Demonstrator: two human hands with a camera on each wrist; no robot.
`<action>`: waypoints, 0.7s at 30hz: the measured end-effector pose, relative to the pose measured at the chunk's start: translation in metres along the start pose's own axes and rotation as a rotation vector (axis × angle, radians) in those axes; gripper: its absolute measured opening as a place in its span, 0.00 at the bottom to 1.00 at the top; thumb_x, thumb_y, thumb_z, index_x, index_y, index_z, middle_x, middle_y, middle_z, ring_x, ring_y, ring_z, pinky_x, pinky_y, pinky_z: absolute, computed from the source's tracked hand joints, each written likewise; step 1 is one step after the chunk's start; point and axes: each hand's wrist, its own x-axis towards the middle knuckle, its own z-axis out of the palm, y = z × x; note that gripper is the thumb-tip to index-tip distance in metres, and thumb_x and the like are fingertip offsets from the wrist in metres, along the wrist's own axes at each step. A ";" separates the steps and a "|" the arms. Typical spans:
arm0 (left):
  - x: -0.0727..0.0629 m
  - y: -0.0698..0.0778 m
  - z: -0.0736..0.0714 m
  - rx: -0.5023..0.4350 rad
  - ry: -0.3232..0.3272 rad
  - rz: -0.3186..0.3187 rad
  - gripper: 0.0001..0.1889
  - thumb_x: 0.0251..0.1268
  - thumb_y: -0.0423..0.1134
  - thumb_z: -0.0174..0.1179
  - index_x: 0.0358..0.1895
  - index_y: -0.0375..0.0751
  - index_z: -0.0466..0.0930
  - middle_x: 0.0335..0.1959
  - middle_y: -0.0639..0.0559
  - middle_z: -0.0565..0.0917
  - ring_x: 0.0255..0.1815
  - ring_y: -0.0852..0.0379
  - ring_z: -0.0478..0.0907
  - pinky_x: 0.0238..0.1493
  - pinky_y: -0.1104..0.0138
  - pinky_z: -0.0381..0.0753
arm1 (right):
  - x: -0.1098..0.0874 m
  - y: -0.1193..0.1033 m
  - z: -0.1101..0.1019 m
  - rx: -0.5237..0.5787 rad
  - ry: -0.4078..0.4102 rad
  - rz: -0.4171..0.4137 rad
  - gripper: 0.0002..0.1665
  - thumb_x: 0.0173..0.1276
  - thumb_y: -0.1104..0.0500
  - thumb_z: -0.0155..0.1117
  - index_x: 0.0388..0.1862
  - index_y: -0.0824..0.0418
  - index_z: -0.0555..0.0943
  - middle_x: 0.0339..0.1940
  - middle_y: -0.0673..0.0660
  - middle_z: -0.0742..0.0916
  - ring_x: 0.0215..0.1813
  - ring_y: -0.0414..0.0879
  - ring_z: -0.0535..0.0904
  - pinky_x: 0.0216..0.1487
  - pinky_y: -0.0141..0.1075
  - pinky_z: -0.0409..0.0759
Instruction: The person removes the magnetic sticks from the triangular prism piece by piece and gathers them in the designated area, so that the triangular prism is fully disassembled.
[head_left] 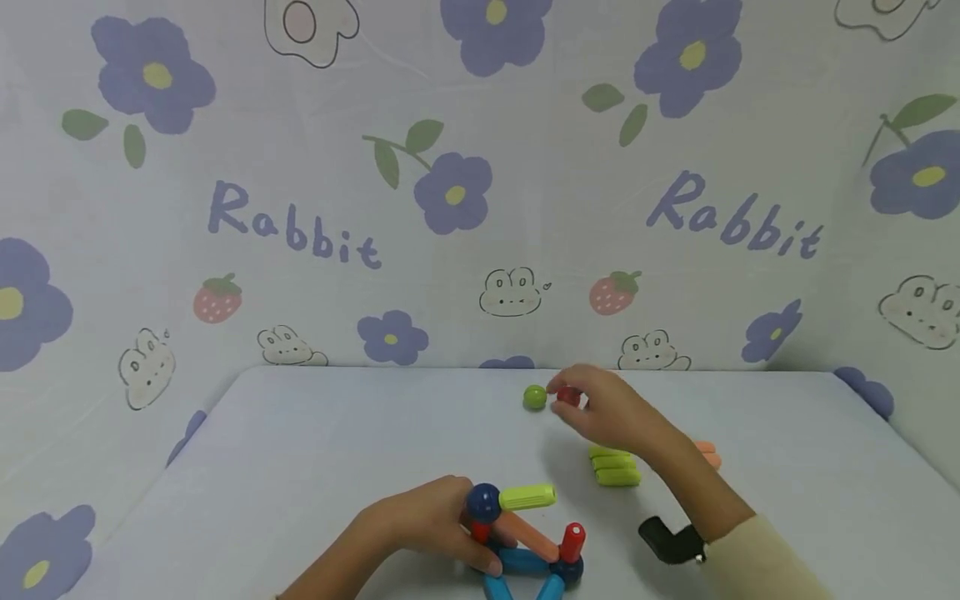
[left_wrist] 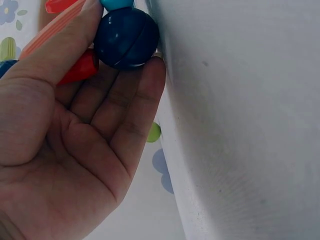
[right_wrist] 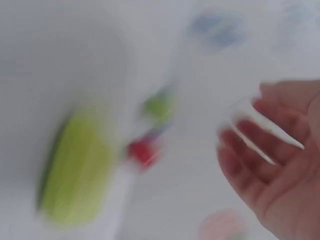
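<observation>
My left hand (head_left: 431, 521) grips a structure of magnetic building sticks and balls at its left corner. In the left wrist view the thumb and fingers hold a dark blue ball (left_wrist: 127, 37) and a red stick (left_wrist: 82, 67). The structure has blue sticks (head_left: 523, 561) low down, an orange stick (head_left: 528, 536), an upright red stick (head_left: 573, 542) and a green stick (head_left: 528, 497) jutting right from a top ball. Over the far table my right hand (head_left: 611, 408) reaches by a red ball (head_left: 568, 396), fingers spread and apart from it in the blurred right wrist view.
A green ball (head_left: 535, 397) sits left of the red one. Several green sticks (head_left: 617, 467) lie below the right forearm, with orange sticks (head_left: 707, 454) partly behind it. A black curved object (head_left: 670, 542) is by the right sleeve. Patterned cloth (head_left: 540, 233) rises behind the white table (head_left: 360, 433).
</observation>
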 end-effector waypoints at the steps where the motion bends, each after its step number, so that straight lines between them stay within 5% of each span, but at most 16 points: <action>1: 0.000 0.000 0.000 -0.005 0.000 0.012 0.14 0.56 0.39 0.76 0.46 0.50 0.90 0.33 0.64 0.86 0.35 0.65 0.77 0.44 0.70 0.76 | -0.009 -0.014 -0.004 0.060 -0.025 -0.051 0.08 0.71 0.60 0.67 0.47 0.57 0.85 0.42 0.50 0.86 0.45 0.47 0.81 0.47 0.40 0.83; 4: -0.002 0.000 0.001 -0.028 -0.002 0.035 0.13 0.57 0.38 0.75 0.46 0.49 0.89 0.32 0.63 0.86 0.33 0.65 0.77 0.42 0.71 0.76 | -0.035 -0.050 -0.014 0.161 -0.120 -0.168 0.05 0.73 0.53 0.65 0.43 0.51 0.86 0.35 0.41 0.85 0.38 0.39 0.80 0.40 0.35 0.82; 9: -0.005 -0.002 -0.001 -0.017 0.005 0.064 0.16 0.57 0.40 0.75 0.50 0.53 0.87 0.32 0.63 0.85 0.33 0.66 0.77 0.41 0.71 0.77 | -0.062 -0.088 -0.011 -0.010 -0.110 -0.263 0.10 0.69 0.48 0.70 0.44 0.49 0.86 0.37 0.37 0.84 0.39 0.34 0.77 0.40 0.30 0.80; 15: -0.004 -0.001 0.000 -0.034 -0.011 0.056 0.15 0.58 0.39 0.75 0.50 0.51 0.88 0.35 0.64 0.86 0.36 0.66 0.78 0.45 0.71 0.76 | -0.067 -0.093 0.006 -0.129 -0.027 -0.299 0.09 0.61 0.59 0.77 0.40 0.52 0.87 0.33 0.40 0.84 0.36 0.33 0.77 0.39 0.26 0.80; 21: -0.001 0.002 0.000 -0.014 0.007 0.004 0.08 0.56 0.39 0.76 0.38 0.47 0.88 0.24 0.60 0.81 0.26 0.63 0.73 0.32 0.73 0.69 | -0.065 -0.087 0.008 -0.214 -0.055 -0.289 0.11 0.59 0.62 0.78 0.38 0.52 0.86 0.30 0.41 0.83 0.34 0.34 0.76 0.38 0.27 0.80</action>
